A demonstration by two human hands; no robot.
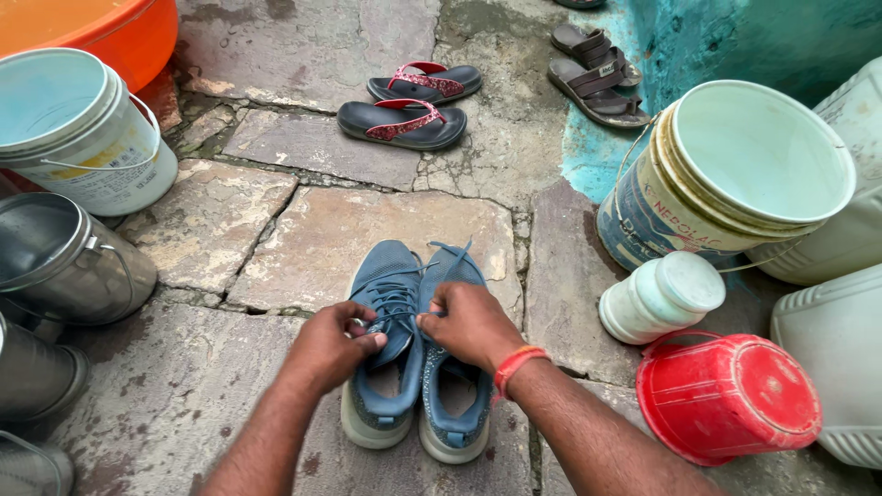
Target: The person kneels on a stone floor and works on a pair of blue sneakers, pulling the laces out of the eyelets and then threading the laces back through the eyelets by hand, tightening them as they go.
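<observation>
both hands, left and right, pinch the laces over my blue shoes, side by side on the stone floor; i judge uneven pulling could slip the laces loose.

I see blue shoes of matt knit cloth with pale rubbery soles, standing on rough, stained stone slabs. The red bucket and white jar look like smooth plastic with a slight sheen. The cans at my left are dull brushed metal.
</observation>
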